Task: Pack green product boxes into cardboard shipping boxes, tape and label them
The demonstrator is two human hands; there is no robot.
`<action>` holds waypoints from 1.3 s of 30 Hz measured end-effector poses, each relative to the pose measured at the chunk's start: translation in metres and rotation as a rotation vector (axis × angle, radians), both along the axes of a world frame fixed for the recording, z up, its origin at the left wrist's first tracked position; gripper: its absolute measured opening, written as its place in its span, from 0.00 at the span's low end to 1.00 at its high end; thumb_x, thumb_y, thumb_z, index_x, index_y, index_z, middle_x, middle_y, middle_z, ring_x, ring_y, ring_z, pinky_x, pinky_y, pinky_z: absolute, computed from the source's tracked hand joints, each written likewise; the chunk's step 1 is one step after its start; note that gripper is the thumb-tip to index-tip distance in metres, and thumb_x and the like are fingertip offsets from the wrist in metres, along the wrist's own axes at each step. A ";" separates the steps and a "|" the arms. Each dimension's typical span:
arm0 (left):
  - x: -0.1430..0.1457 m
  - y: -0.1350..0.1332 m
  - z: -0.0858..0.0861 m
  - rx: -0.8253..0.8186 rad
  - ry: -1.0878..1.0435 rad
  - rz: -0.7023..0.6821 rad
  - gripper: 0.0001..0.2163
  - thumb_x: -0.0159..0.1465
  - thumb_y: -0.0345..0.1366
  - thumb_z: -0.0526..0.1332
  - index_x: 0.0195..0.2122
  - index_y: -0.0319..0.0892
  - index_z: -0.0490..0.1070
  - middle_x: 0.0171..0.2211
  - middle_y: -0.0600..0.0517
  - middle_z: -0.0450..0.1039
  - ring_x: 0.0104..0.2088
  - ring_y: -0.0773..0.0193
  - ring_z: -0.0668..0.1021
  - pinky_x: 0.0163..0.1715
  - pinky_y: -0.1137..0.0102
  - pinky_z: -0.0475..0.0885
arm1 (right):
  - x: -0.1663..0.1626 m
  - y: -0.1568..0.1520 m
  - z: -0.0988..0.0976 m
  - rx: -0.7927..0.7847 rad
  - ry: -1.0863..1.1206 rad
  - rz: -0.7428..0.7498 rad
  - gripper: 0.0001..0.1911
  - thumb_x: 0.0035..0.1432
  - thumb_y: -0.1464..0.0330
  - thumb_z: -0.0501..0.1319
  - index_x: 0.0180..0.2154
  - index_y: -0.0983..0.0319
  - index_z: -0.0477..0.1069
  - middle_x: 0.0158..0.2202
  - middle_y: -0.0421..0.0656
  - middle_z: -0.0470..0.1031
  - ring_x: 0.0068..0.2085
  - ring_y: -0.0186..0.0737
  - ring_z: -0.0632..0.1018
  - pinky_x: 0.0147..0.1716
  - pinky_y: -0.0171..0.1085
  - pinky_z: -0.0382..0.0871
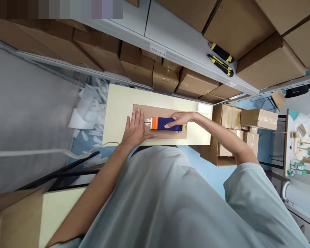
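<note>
A flat brown cardboard box (pixel 165 135) lies lengthwise on a pale yellow table (pixel 119 100). My left hand (pixel 135 129) rests flat on the box's left end, fingers stretched out and thumb pointing right. My right hand (pixel 179 120) is closed around a dark blue and orange tape dispenser (pixel 160 123), which lies over the middle of the box. The dispenser's orange end with a white edge points toward my left hand. Between the two, a shiny strip of clear tape (pixel 147 124) shows on the cardboard. My right fingertips are mostly hidden under the dispenser.
Brown boxes (pixel 166 77) fill the shelves beyond the table. Two yellow-and-black utility knives (pixel 220 60) lie on the upper shelf (pixel 175 41). Right of the table stands a large carton (pixel 214 151) holding smaller boxes. White packing scraps (pixel 91 110) are heaped at the left.
</note>
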State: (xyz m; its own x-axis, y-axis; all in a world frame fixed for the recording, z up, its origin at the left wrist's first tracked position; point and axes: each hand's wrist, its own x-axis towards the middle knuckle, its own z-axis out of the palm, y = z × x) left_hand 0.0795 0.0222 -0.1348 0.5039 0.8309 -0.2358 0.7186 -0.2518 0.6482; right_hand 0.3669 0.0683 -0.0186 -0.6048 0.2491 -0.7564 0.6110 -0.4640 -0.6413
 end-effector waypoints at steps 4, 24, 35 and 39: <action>0.001 0.002 0.002 -0.025 0.077 -0.005 0.70 0.60 0.75 0.64 0.83 0.26 0.33 0.83 0.25 0.33 0.83 0.31 0.39 0.80 0.41 0.34 | 0.006 0.000 -0.004 0.065 0.036 0.010 0.34 0.61 0.39 0.73 0.26 0.63 0.74 0.21 0.39 0.76 0.25 0.32 0.74 0.26 0.31 0.67; 0.008 0.005 -0.003 0.051 0.341 -0.065 0.69 0.64 0.80 0.47 0.79 0.13 0.33 0.83 0.22 0.29 0.83 0.32 0.38 0.80 0.42 0.40 | 0.170 -0.066 0.028 -0.048 -0.076 -0.039 0.36 0.56 0.35 0.73 0.33 0.64 0.77 0.30 0.46 0.85 0.30 0.38 0.83 0.35 0.36 0.75; 0.018 0.009 -0.006 0.070 0.407 -0.076 0.72 0.60 0.83 0.40 0.78 0.10 0.35 0.82 0.19 0.30 0.83 0.29 0.38 0.79 0.40 0.41 | 0.205 -0.069 -0.020 -0.048 -0.170 -0.042 0.35 0.57 0.37 0.74 0.34 0.64 0.78 0.30 0.47 0.86 0.30 0.41 0.84 0.36 0.36 0.76; 0.023 0.010 0.000 0.050 0.471 -0.069 0.69 0.63 0.80 0.45 0.78 0.11 0.35 0.82 0.19 0.30 0.83 0.28 0.41 0.79 0.38 0.44 | 0.195 -0.062 -0.029 0.050 -0.269 0.091 0.30 0.66 0.43 0.70 0.32 0.64 0.80 0.31 0.48 0.87 0.32 0.42 0.85 0.38 0.37 0.74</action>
